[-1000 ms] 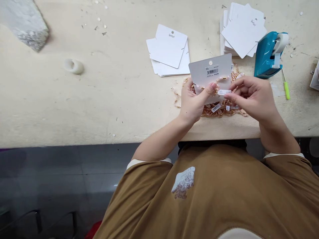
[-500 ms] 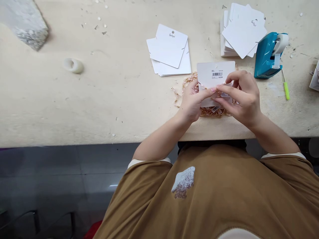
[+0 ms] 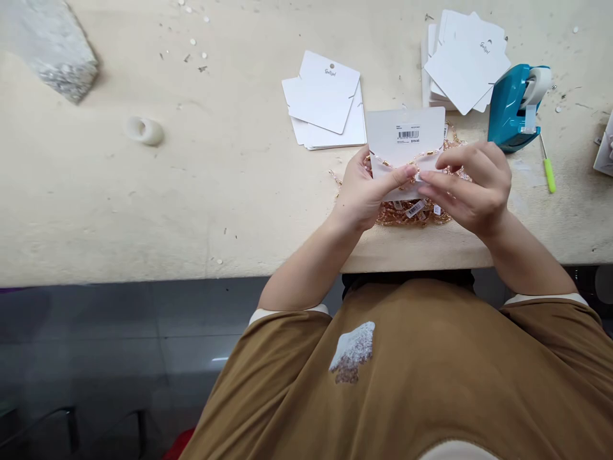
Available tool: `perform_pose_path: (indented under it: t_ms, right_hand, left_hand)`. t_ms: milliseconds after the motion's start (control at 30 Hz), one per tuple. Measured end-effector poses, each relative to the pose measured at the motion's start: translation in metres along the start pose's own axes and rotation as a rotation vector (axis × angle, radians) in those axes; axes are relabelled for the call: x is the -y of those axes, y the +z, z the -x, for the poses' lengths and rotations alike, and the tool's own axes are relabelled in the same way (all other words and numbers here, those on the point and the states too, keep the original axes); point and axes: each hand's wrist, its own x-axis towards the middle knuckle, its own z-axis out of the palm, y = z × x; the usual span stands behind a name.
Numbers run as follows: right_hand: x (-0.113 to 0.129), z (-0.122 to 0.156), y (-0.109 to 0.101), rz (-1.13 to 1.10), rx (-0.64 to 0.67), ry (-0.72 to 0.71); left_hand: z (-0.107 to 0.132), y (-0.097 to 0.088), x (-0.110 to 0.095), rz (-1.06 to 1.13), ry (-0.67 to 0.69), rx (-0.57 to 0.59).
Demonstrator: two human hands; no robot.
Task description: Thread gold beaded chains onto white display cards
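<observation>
A white jewelry card with a printed barcode is in my left hand, whose thumb lies across its face and whose fingers go behind it. Across the card runs a beaded necklace in pink and gold, its ends passing round the card's sides. My right hand is closed in a pinch near the card's lower middle, by the left thumb, with a small piece of the necklace at its fingertips. Beneath both hands lies a heap of pink and gold beaded necklaces with small barcode tags, partly covered by the card.
White cards lie fanned behind my left hand. A taller stack of cards is beside a teal tape dispenser. A green-handled pick lies at the right. An empty tape core is at left; the table edge runs near my body.
The card has shifted slightly left and away from me, and more of the necklace across it shows. My right hand has moved a little right, its fingertips now at the necklace's lower part.
</observation>
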Motion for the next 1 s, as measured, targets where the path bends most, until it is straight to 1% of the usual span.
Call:
perform_pose_path:
  t_ms: [100, 133, 167, 200, 300, 333, 400, 500, 600, 733, 833, 900, 1000]
  right_hand:
    - [-0.003, 0.001, 0.002, 0.077, -0.101, -0.163]
    - [-0.003, 0.002, 0.003, 0.09, -0.12, -0.193]
    - [-0.002, 0.003, 0.003, 0.097, -0.117, -0.189]
    - [0.0, 0.004, 0.004, 0.098, -0.094, -0.152]
    - [0.01, 0.007, 0.008, 0.074, -0.003, 0.056]
    - [0.014, 0.008, 0.01, 0.063, 0.003, 0.116]
    - [0.022, 0.01, 0.013, 0.05, -0.038, 0.174]
    - [0.027, 0.008, 0.014, 0.044, -0.082, 0.151]
    - [0.025, 0.002, 0.008, -0.018, -0.029, 0.137]
    - [0.02, -0.008, -0.003, -0.12, 0.03, 0.188]
    - [0.017, -0.011, -0.006, -0.149, 0.03, 0.184]
    - [0.015, -0.011, -0.005, -0.166, -0.011, 0.15]
    - [0.013, -0.011, -0.004, -0.218, -0.045, 0.123]
  left_hand:
    - [-0.001, -0.002, 0.0, 0.019, -0.016, -0.033]
    - [-0.002, -0.002, 0.0, 0.03, -0.026, -0.043]
    - [-0.001, -0.001, 0.001, 0.043, -0.035, -0.051]
    - [-0.001, 0.0, 0.001, 0.058, -0.042, -0.06]
    - [0.002, 0.005, 0.0, 0.098, -0.037, -0.081]
    - [0.003, 0.007, 0.0, 0.107, -0.034, -0.081]
    - [0.006, 0.01, -0.001, 0.116, -0.038, -0.076]
    - [0.008, 0.01, -0.001, 0.124, -0.077, -0.06]
    - [0.008, 0.007, -0.003, 0.118, -0.11, -0.037]
    - [0.006, 0.004, -0.007, 0.077, -0.127, 0.026]
    - [0.006, 0.003, -0.006, 0.057, -0.065, 0.025]
    - [0.005, 0.003, -0.003, 0.023, -0.002, -0.006]
    - [0.004, -0.001, 0.003, -0.038, 0.051, -0.041]
